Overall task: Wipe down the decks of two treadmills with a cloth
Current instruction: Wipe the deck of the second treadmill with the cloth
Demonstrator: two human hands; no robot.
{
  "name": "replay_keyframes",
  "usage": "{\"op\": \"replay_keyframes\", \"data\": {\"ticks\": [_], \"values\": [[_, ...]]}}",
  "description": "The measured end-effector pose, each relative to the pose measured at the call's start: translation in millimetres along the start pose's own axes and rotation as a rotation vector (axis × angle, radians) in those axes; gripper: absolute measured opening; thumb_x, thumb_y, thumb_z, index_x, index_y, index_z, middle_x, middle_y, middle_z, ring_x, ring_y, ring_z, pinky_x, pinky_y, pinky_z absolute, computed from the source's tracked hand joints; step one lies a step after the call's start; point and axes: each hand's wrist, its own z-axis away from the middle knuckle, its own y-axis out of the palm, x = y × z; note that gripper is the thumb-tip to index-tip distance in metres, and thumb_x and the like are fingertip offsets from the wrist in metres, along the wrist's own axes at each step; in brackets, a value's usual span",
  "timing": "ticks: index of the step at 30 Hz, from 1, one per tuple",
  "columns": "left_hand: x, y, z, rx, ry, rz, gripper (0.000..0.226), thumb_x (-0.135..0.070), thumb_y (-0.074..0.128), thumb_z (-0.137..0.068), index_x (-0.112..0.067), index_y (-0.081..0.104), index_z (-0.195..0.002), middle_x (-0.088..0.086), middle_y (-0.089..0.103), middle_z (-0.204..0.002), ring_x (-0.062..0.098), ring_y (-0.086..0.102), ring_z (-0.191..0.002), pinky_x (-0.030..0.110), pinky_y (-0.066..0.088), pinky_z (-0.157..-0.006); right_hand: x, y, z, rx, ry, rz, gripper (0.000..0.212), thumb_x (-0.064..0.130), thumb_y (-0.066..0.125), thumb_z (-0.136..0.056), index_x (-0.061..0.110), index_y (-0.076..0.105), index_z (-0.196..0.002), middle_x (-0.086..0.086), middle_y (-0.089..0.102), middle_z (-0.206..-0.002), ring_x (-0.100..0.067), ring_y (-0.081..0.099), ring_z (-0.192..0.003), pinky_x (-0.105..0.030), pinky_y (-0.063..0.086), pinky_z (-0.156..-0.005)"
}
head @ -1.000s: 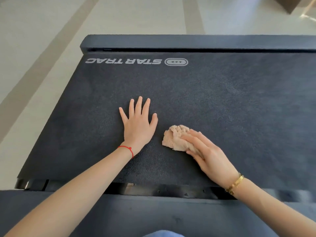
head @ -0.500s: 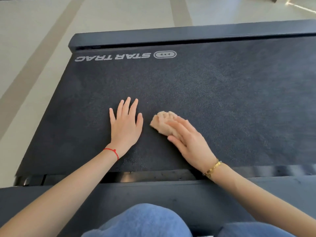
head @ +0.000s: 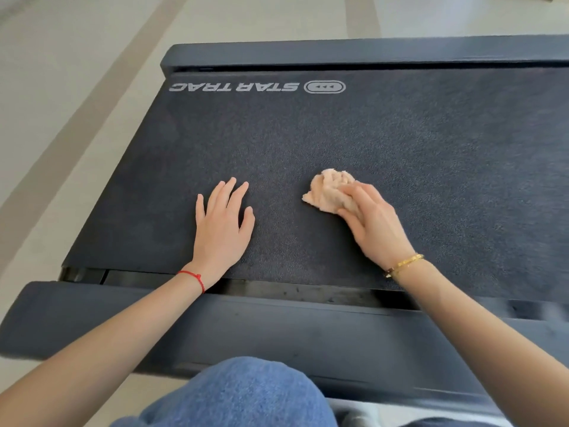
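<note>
Grainy matt belt point(head: 369, 143) is seen, fluffy terry cloth point(head: 328, 192) at its 6 o'clock, smooth matt plastic side rail point(head: 215, 322).

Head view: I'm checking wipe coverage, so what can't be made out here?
- Treadmill deck: its right part is cut off by the frame edge.
- Cloth: its near part is hidden under the right hand.
- Deck under the flat left hand: covered.
- Second treadmill: not in view.
</note>
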Motion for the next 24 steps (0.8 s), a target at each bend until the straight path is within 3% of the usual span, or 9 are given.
{"op": "replay_keyframes", "data": {"ticks": [6, 12, 15, 18, 22, 24], "values": [[-2, 1, 1, -0.021, -0.001, -0.009, 0.048, -0.03, 0.039, -0.102, -0.02, 0.038, -0.149, 0.0, 0.03, -0.159, 0.018, 0.018, -0.15, 0.052, 0.007, -0.122, 18, 17, 22, 0.199, -0.244, -0.088, 0.035, 0.021, 0.056, -0.098, 0.017, 0.053, -0.132, 0.0, 0.049, -0.14, -0.014, 0.041, -0.136, -0.018, 0.03, -0.11], [-4, 2, 0, -0.019, -0.01, -0.005, 0.048, -0.03, 0.038, -0.102, -0.021, 0.038, -0.149, 0.0, 0.029, -0.159, 0.017, 0.017, -0.15, 0.051, 0.006, -0.123, -11, -2, -17, 0.026, -0.02, 0.004, 0.036, 0.013, 0.056, -0.097, 0.011, 0.054, -0.132, -0.009, 0.05, -0.139, -0.026, 0.038, -0.14, -0.038, 0.036, -0.11], [-4, 3, 0, -0.025, -0.013, -0.009, 0.048, -0.03, 0.038, -0.102, -0.021, 0.039, -0.149, 0.0, 0.03, -0.159, 0.017, 0.017, -0.15, 0.052, 0.007, -0.122, 0, 2, -9, 0.022, -0.035, -0.032, 0.036, 0.012, 0.058, -0.096, 0.009, 0.055, -0.131, -0.009, 0.052, -0.138, -0.024, 0.042, -0.137, -0.034, 0.035, -0.11], [-3, 4, 0, -0.036, -0.014, -0.004, 0.048, -0.028, 0.04, -0.101, -0.02, 0.039, -0.148, 0.001, 0.031, -0.159, 0.018, 0.019, -0.15, 0.053, 0.008, -0.122, 24, 13, 24, 0.148, -0.192, -0.125, 0.037, 0.013, 0.059, -0.096, 0.012, 0.055, -0.132, -0.004, 0.05, -0.141, -0.016, 0.041, -0.137, -0.019, 0.029, -0.113], [-3, 5, 0, -0.037, -0.002, -0.003, 0.048, -0.027, 0.04, -0.1, -0.019, 0.04, -0.148, 0.002, 0.032, -0.158, 0.019, 0.02, -0.149, 0.054, 0.009, -0.122, 30, 14, 53, 0.332, -0.351, -0.183, 0.039, 0.018, 0.057, -0.098, 0.018, 0.052, -0.136, 0.005, 0.043, -0.147, -0.009, 0.039, -0.137, -0.02, 0.026, -0.116], [-2, 6, -1, -0.04, 0.001, -0.003, 0.048, -0.028, 0.04, -0.101, -0.019, 0.04, -0.148, 0.002, 0.032, -0.158, 0.02, 0.02, -0.149, 0.054, 0.009, -0.121, 21, 8, 44, 0.358, -0.342, -0.128, 0.039, 0.018, 0.055, -0.099, 0.02, 0.051, -0.137, 0.003, 0.044, -0.147, -0.012, 0.039, -0.139, -0.025, 0.026, -0.118]]}}
